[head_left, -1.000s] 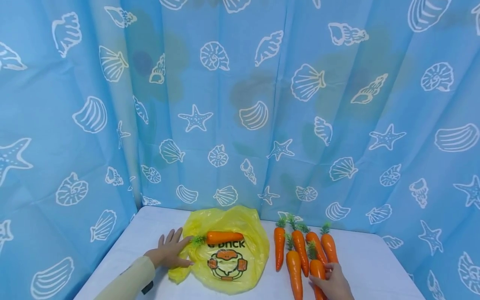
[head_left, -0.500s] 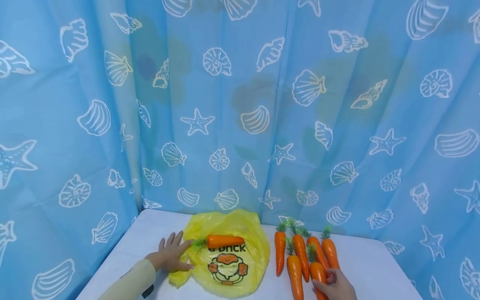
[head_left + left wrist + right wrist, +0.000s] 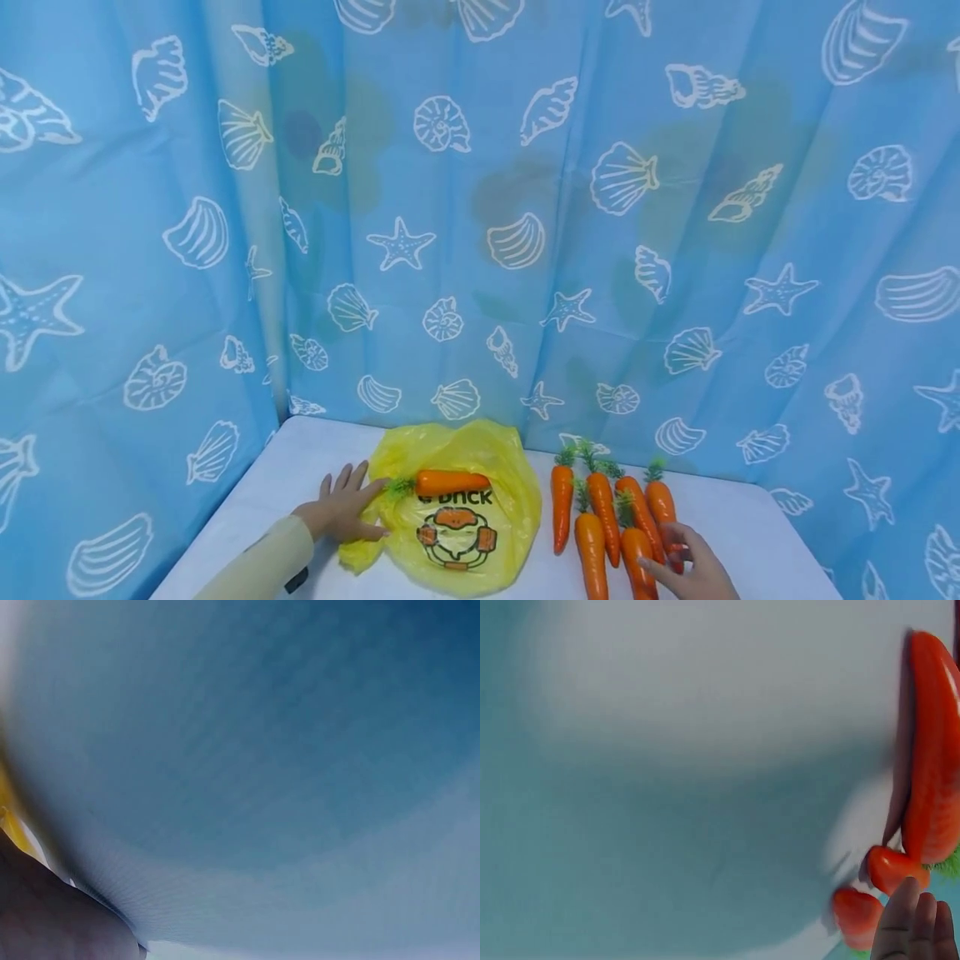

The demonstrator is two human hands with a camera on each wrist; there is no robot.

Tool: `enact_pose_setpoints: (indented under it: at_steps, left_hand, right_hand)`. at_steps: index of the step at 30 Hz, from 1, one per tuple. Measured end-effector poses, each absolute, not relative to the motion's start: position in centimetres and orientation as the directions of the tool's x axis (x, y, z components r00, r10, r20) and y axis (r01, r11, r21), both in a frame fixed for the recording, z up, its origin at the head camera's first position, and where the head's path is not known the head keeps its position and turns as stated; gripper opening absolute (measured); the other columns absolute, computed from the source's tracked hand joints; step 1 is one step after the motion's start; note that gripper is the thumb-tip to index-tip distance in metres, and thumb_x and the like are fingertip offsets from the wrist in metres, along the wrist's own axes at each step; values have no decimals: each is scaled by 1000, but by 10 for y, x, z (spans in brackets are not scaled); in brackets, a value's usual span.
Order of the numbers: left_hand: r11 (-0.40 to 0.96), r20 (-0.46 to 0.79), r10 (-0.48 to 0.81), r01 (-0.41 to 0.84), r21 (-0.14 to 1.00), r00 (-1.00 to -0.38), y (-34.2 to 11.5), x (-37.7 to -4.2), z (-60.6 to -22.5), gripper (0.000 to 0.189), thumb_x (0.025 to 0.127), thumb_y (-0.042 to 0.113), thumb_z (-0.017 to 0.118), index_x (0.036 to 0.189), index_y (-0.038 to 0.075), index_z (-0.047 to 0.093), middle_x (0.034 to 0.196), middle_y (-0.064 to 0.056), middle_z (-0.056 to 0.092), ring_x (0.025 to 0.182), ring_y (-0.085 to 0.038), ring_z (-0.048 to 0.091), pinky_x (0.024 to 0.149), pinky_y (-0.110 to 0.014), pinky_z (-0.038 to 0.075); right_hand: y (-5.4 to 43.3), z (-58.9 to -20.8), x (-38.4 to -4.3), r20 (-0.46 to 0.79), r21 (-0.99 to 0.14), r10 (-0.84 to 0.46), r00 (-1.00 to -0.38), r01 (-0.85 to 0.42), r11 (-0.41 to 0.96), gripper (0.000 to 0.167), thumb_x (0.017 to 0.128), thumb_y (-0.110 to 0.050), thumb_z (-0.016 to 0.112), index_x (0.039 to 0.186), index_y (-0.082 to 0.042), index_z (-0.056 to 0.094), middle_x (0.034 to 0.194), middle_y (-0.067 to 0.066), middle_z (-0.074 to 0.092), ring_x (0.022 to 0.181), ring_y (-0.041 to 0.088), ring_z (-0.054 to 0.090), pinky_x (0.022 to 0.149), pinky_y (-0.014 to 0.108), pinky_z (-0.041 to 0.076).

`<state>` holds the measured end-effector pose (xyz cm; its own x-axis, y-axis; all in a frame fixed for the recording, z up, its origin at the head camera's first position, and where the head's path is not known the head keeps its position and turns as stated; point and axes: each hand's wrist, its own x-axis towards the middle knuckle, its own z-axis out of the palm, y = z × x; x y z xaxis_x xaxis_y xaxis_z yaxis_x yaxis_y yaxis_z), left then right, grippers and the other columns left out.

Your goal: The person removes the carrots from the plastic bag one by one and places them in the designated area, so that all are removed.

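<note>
A yellow plastic bag (image 3: 513, 525) with a duck print lies flat on the table. One orange carrot (image 3: 452, 482) with a green top rests across it. My left hand (image 3: 345, 507), fingers spread, rests at the bag's left edge beside the carrot's leaves. Several more carrots (image 3: 591, 550) lie in a group to the right. My right hand (image 3: 699, 565) is at the lower end of the rightmost carrot (image 3: 662, 503), thumb near the front carrot (image 3: 637, 554). In the right wrist view the fingers (image 3: 900, 919) look straight, close to carrot tips (image 3: 857, 916); contact is unclear.
The white table (image 3: 757, 542) ends at a blue curtain (image 3: 480, 350) with white shell prints, behind and on both sides. A small black object (image 3: 297, 580) shows under the left wrist. The left wrist view is mostly blurred fabric.
My right hand has left the front carrot and shifted right, to the rightmost carrot. The left hand, the bag and the carrots stay in place; the head view has tilted slightly.
</note>
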<state>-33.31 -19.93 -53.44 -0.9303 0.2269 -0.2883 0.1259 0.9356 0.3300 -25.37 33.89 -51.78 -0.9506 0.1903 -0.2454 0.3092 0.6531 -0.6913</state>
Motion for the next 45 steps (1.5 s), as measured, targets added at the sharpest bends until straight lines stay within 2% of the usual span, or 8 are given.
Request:
enact_pose_setpoints:
  at_steps: [5,13,17,22,28,34,43,45]
  left_hand:
    - [935,-295,218,112,337,-930,-200,-330,-533,95,73,72,70,150,24,41,164,-21,14,148,-51,6,114,-73,-3]
    - [932,-291,217,109,345,-932,-202,-328,-536,95,72,73,70,149,24,42,164,-22,15,148,-52,7,114,-73,-4]
    - [935,-288,220,117,336,-932,-201,-329,-534,95,72,74,69,149,25,42,164,-21,15,148,-52,7,114,-73,-3]
    - [938,-283,221,123,324,-933,-199,-330,-532,95,72,74,69,149,26,42,164,-20,15,148,-51,7,114,-73,-2]
    - [941,-285,214,119,318,-934,-199,-332,-531,94,73,74,69,150,27,42,165,-19,15,149,-50,7,115,-72,-2]
    - [944,-269,217,132,302,-938,-197,-335,-531,95,72,76,68,149,29,42,165,-18,16,149,-50,9,115,-73,1]
    - [940,-284,227,133,314,-932,-201,-334,-532,95,74,75,66,151,27,39,165,-19,12,150,-49,5,115,-72,-3]
    - [939,-292,233,136,317,-928,-201,-333,-534,96,74,76,65,151,27,39,165,-20,12,150,-50,5,115,-72,-3]
  right_hand:
    - [335,-505,-258,-173,-669,145,-974,224,709,110,72,-67,75,144,6,33,138,32,45,111,39,52,81,50,55]
    - [317,-486,-272,-30,-650,58,-998,64,757,96,75,-60,77,142,-1,41,137,24,52,110,34,57,80,46,57]
    - [305,-479,-278,-12,-658,12,-1000,17,753,94,74,-60,78,144,-8,42,138,21,52,114,34,57,84,51,56]
    - [286,-469,-286,2,-662,-21,-1000,-17,750,94,73,-61,79,144,-9,44,138,17,54,114,33,57,82,49,56]
    - [260,-463,-298,28,-625,-38,-999,-47,779,96,69,-66,78,142,-12,47,137,13,56,115,31,57,86,49,56]
    - [237,-462,-310,49,-689,-75,-996,-88,719,84,70,-59,82,137,-18,52,135,9,56,117,30,56,83,44,58]
    - [200,-481,-320,75,-753,-213,-974,-196,628,67,80,-39,82,136,-15,54,133,10,57,112,32,57,82,45,55]
    - [193,-486,-320,63,-765,-248,-967,-207,610,67,81,-39,81,137,-13,54,133,11,57,111,31,57,82,46,54]
